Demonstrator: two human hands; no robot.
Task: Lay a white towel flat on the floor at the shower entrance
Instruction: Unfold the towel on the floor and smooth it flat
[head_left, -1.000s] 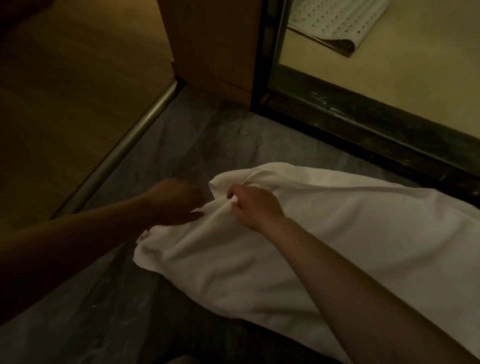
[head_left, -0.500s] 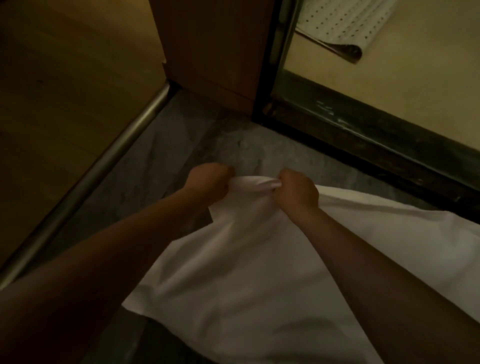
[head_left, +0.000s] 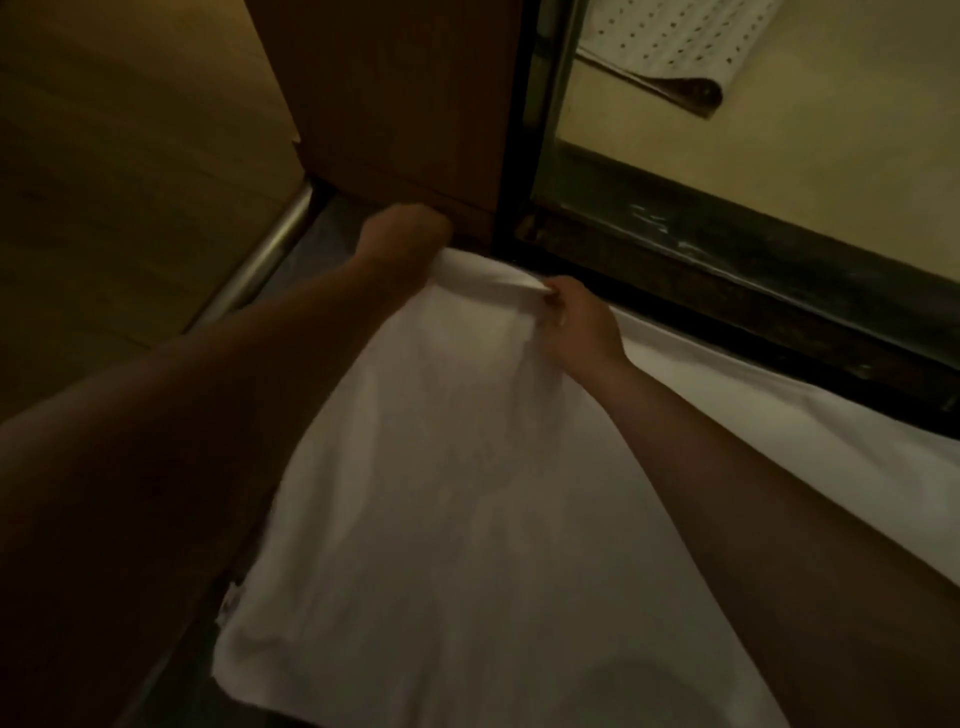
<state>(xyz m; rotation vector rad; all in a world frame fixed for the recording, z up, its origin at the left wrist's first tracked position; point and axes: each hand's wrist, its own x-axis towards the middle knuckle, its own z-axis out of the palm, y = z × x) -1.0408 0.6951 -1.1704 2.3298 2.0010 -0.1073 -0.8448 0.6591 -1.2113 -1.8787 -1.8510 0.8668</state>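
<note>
A white towel (head_left: 441, 493) is spread over the dark floor, its far edge lying along the dark shower threshold (head_left: 727, 280). My left hand (head_left: 402, 236) grips the towel's far left corner near the foot of the wooden panel. My right hand (head_left: 579, 322) pinches the far edge a short way to the right, with a small fold of cloth bunched between the two hands. My forearms cross over much of the towel and hide parts of it.
A wooden panel (head_left: 395, 104) stands just beyond the left hand. A metal rail (head_left: 260, 260) runs along the left, with a wooden floor (head_left: 119, 156) past it. Inside the shower lies a pale floor (head_left: 831, 145) and a perforated mat (head_left: 670, 47).
Both hands have carried the towel's far edge forward to the threshold and the wooden panel. The towel has stretched out longer across the floor.
</note>
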